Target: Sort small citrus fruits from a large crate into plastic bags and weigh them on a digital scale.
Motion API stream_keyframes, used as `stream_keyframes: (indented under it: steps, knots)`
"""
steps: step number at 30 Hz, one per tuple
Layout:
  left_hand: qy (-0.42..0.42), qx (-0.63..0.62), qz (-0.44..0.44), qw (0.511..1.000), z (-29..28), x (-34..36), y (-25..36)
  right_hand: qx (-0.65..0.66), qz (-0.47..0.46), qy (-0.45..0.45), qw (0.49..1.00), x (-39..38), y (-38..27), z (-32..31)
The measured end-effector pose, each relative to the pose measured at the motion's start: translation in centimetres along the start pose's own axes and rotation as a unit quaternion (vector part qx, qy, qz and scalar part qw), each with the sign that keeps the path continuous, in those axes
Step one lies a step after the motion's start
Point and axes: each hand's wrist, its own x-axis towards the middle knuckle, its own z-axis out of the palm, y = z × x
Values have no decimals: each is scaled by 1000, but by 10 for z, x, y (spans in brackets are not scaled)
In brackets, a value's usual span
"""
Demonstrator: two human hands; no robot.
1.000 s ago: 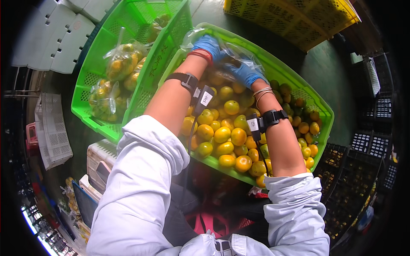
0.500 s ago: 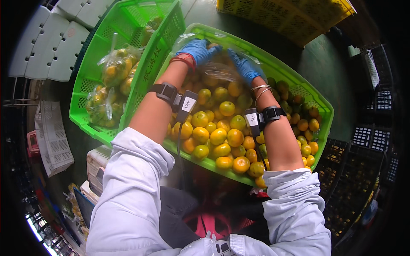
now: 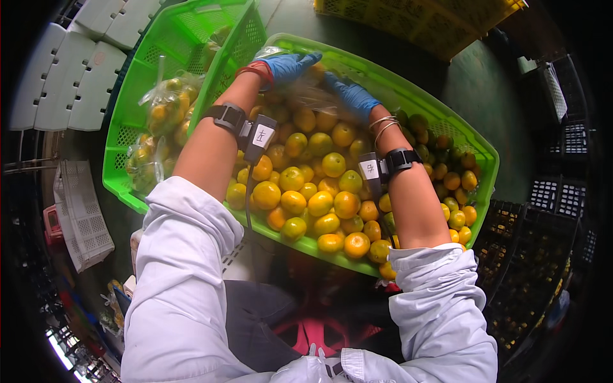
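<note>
— over the near green crate [image 3: 469, 150], what's inside?

— loose citrus fruit [image 3: 319, 203], yellow and orange with some green, piled across most of it. both hands are at the far end, on a clear plastic bag [image 3: 306, 92] that lies on the pile and has fruit in it.

— and the second green crate [image 3: 137, 191]?

— it sits just beside the first, to the left. filled bags of fruit [image 3: 167, 105] lie in it, a few together along its near side.

— how are the fingers?

— the left hand [image 3: 287, 65], in a blue glove, has its fingers curled around the bag's far edge, pinching the plastic. the right hand [image 3: 352, 96], also gloved blue, lies on the bag's right side with fingers bent down into the plastic, gripping it.

— anything else around?

— a yellow crate [image 3: 408, 19] beyond the green ones, white crates [image 3: 70, 83] at far left, black crates [image 3: 555, 191] at right.
</note>
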Motion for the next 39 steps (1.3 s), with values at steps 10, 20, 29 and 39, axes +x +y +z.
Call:
stream_keyframes:
  steps: [10, 20, 29, 39]
  knots:
    - [-39, -106, -100, 989, 17, 12, -6, -74, 42, -124, 989, -10, -9, -5]
    - [-140, -178, -132, 965, 22, -12, -31, 24, 69, -197, 978, -42, -35, -1]
    - [-97, -111, -54, 988, 45, -54, 1, 112, 17, -228, 967, -79, -17, 5]
    - [-114, -236, -171, 950, 58, -58, 8, 133, -14, -124, 983, -109, -26, 1]
